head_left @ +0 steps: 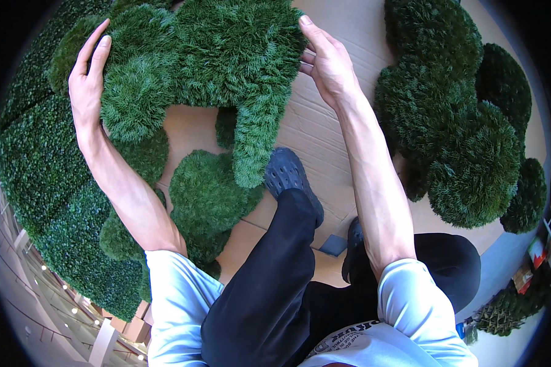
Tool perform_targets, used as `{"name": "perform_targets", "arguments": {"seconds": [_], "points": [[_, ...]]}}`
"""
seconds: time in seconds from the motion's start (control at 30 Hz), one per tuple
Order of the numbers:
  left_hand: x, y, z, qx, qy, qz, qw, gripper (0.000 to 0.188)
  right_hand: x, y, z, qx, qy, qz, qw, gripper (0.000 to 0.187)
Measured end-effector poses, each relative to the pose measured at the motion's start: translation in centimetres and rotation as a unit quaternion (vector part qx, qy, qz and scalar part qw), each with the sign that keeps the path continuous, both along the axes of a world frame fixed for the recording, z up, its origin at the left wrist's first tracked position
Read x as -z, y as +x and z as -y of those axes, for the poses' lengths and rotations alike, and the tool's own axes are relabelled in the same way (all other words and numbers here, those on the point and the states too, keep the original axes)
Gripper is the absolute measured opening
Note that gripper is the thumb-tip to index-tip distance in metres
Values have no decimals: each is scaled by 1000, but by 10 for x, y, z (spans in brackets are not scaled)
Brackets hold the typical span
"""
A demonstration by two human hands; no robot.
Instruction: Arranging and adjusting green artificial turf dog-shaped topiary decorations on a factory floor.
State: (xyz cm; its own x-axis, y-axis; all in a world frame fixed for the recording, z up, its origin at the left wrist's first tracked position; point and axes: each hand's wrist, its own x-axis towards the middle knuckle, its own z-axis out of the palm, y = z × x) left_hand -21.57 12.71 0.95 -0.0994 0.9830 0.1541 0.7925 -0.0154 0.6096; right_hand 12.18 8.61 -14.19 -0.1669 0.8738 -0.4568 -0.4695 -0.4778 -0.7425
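A green topiary animal figure point(232, 55) covered in artificial grass fills the upper middle, one stubby leg hanging down over a dark shoe. My left hand point(89, 85) lies along its rounded left end, fingers stretched up the side and palm against the tufts. At the opposite end, my right hand point(327, 64) grips the edge with the thumb up and the other fingers curled partly behind it. Between them the hands hold the figure. Its underside and far edge are hidden.
On the right lie more grass-covered topiary figures point(453, 116). Another green figure point(205, 189) sits below the held one, on flattened cardboard point(315, 131). Leafy hedge panels point(43, 165) stand along the left. My bent leg point(260, 269) and clog point(291, 177) reach into the middle.
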Motion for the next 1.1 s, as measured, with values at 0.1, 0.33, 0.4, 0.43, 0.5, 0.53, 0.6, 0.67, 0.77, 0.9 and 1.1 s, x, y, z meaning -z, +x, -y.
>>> {"name": "perform_targets", "arguments": {"seconds": [0.1, 0.33, 0.4, 0.43, 0.5, 0.53, 0.6, 0.67, 0.77, 0.9, 1.1], "points": [[-1, 0, 1, 16, 3, -4, 1000, 41, -6, -13, 1, 61, 52, 99, 992, 55], [-4, 6, 4, -1, 1, -29, 1000, 41, -44, -14, -10, 24, 410, 415, 812, 54], [-4, 7, 5, 10, 3, -20, 1000, 40, -48, -23, -14, -2, 426, 486, 763, 39], [-4, 7, 4, 0, -5, -13, 1000, 40, -47, -27, -15, 52, 436, 464, 770, 25], [-5, 7, 3, 5, -3, -16, 1000, 41, -40, -28, -17, 70, 407, 398, 819, 22], [-5, 7, 3, -1, -18, -21, 1000, 42, -34, -26, -18, 86, 371, 330, 864, 18], [-5, 6, 2, 13, -8, -36, 999, 42, -17, -16, -17, 135, 197, 240, 941, 15], [-5, 6, 3, 24, -1, -26, 999, 42, 2, 6, -14, 177, 158, 251, 938, 39], [-4, 9, 5, -5, 2, -19, 1000, 40, 28, 27, 1, 237, 61, 271, 931, 34], [-7, 20, 9, 23, 22, -19, 999, 40, 46, 32, 23, 214, -109, 150, 959, 50], [-16, 51, 19, 55, 44, -54, 996, 43, 35, 18, 28, 112, -144, 76, 980, 52]]}}
